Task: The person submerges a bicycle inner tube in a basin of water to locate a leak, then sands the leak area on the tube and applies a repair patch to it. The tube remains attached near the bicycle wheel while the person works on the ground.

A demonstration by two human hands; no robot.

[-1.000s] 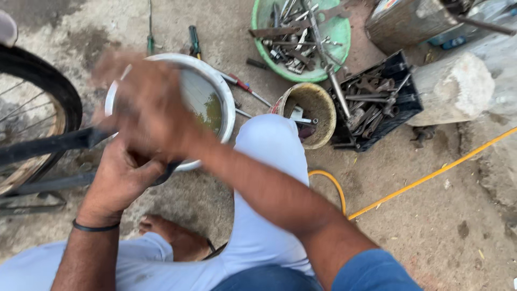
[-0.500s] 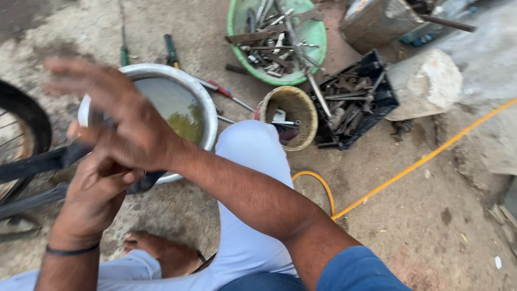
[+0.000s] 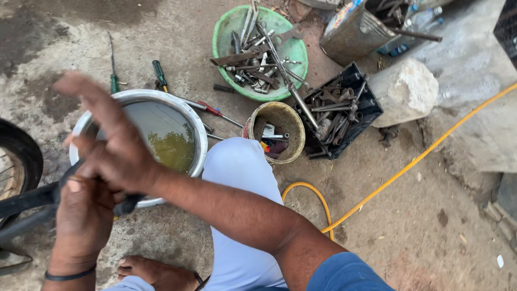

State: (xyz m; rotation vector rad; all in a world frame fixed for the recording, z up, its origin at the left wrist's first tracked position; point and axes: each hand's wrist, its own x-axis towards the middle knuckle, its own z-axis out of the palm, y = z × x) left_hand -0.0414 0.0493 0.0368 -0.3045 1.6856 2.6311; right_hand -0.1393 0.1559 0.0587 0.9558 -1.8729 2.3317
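Raised right hand (image 3: 116,156) over tube (image 3: 32,196)

A green basin (image 3: 226,32) full of metal tools sits near a black crate (image 3: 371,110) of wrenches, a rusty tin (image 3: 283,116), a pale stone block (image 3: 404,91) and a yellow hose (image 3: 409,164).

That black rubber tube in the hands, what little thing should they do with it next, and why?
Probably lower the black rubber tube toward the water in the metal basin. The left hand grips it just beside the basin's rim, and the right hand rests over that spot with fingers spread. The water sits right under them, so dipping looks like the closest small step.
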